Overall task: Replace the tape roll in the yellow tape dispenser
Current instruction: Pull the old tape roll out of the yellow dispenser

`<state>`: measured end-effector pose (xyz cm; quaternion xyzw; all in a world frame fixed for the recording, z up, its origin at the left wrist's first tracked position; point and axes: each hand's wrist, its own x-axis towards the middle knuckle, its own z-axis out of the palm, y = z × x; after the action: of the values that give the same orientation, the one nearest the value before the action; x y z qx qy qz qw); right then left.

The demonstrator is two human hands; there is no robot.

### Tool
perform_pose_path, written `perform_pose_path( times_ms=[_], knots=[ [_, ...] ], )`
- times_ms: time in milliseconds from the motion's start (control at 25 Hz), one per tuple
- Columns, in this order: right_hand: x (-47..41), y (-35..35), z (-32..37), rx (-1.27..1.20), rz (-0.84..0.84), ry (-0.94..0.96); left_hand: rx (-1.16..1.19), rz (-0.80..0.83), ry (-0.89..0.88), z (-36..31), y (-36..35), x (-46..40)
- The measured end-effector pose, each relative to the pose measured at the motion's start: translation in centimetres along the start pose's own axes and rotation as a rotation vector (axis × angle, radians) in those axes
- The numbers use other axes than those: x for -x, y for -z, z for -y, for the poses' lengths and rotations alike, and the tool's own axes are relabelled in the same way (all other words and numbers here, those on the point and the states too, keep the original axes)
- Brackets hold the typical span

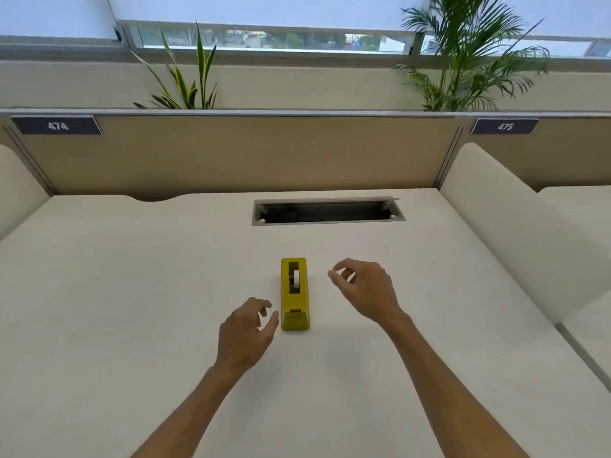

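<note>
1. Yellow tape dispenser (pixel 295 294) is lying at the centre of the frame, slightly low, on the pale desk (pixel 132 292), its long axis running straight up and down the picture; the cutter end is pointing at the bottom of the frame and the roll end at the top.

2. White tape roll (pixel 296 278) is sitting on edge in the dispenser's upper slot, with only a narrow rim showing; how much tape is left is too small to tell.

3. Left hand (pixel 246 328) is hovering just beside the dispenser's lower left corner, fingers loosely curled and thumb apart, holding nothing; whether the thumb tip is touching the body I cannot tell.

4. Right hand (pixel 363 289) is hanging to the right of the roll end, a clear gap away, thumb and forefinger nearly meeting in an empty pinch.

5. Judging by this, the left hand is nearer and is looking placed to steady the base, while the right is lining up with the roll, which would be coming out upward.

6. No spare roll is showing anywhere in view.

7. Bare desk is lying on every side; the cable slot (pixel 327 211) is sitting well above the dispenser in the frame, the desk's edges are well apart from it, and a padded divider (pixel 515 226) is rising at the right.
</note>
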<state>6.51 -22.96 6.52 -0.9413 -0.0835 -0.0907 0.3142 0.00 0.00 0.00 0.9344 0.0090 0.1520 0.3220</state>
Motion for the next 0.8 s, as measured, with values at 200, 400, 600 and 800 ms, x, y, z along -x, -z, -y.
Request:
perform_pose_path(
  times_ms=[200,400,600,800],
  knots=[
    [2.9,-2.6,-0.6,-0.013,0.16,-0.055,0.022,0.077,0.124,0.8,-2.3,2.6],
    [4.0,-4.5,-0.8,-0.031,0.222,-0.063,-0.006,0.103,0.119,1.4,-4.1,3.1],
    [3.8,-5.8,-1.3,-0.063,0.23,-0.05,-0.048,0.08,0.077,1.9,-5.5,2.2],
    [2.1,-6.4,-0.8,-0.088,0.241,-0.02,-0.151,0.073,0.081,1.6,-6.8,1.5]
  ],
)
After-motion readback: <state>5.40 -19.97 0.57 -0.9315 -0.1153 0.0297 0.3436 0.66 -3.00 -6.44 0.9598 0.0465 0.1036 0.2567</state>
